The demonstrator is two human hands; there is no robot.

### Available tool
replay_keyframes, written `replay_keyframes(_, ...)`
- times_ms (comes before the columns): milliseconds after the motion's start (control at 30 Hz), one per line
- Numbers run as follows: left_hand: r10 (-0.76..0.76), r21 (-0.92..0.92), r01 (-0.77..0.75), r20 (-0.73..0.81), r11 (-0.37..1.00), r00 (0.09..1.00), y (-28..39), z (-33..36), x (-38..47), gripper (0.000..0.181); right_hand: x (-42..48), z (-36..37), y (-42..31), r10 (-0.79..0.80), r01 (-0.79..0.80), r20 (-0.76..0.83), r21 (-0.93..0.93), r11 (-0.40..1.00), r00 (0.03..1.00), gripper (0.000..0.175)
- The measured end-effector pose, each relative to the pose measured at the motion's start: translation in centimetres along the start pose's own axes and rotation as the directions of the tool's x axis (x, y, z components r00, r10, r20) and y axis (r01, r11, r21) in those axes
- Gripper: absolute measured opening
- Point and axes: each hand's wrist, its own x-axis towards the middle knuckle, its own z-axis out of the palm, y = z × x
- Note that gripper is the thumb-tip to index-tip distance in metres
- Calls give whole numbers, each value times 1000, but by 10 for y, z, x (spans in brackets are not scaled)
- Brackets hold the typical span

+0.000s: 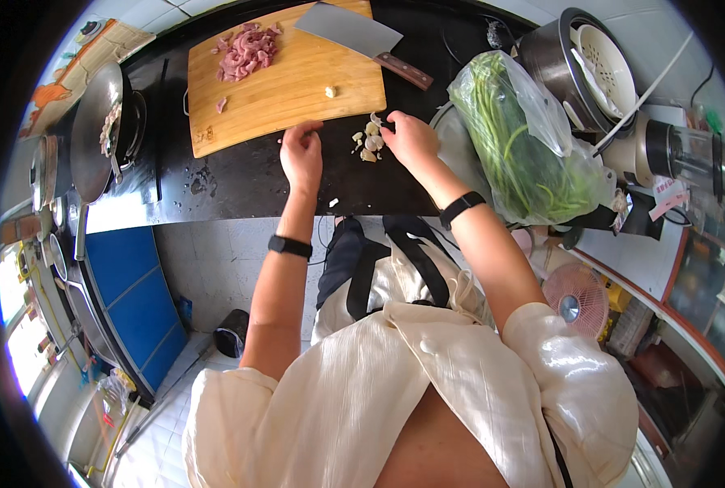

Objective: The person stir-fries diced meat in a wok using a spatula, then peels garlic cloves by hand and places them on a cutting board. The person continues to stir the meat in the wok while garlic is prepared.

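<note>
My left hand (302,160) is over the black countertop, its fingers curled by the front edge of a wooden cutting board (289,79). Whether those fingers hold anything is hidden. Beside a small pile of garlic cloves (373,143) and loose skins, my right hand (414,140) has its thumb and forefinger apart, with nothing clearly between them. One peeled garlic clove (330,92) sits on the board near its front right. Farther back lies a heap of sliced raw meat (248,53), with one loose piece (221,105) nearer me. A cleaver (353,33) rests across the board's right side, its wooden handle overhanging the edge.
A plastic bag of green vegetables (515,146) lies at right, partly over a round lid or tray (460,146). Behind it stand a dark pot (545,67) with a white strainer (603,67) inside and a blender (686,152). A wok (94,165) sits at left.
</note>
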Motion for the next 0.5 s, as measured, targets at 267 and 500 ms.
replay_keyframes(267,-143,-62,148,80,987,986,-14,-10,-41,16,23,11,-1,55,-60,43,137,989,998,10)
replay_keyframes(500,-72,106,48,233,993,970,-4,15,-30,19,23,-19,13,-111,68,-114,-329,942,987,11)
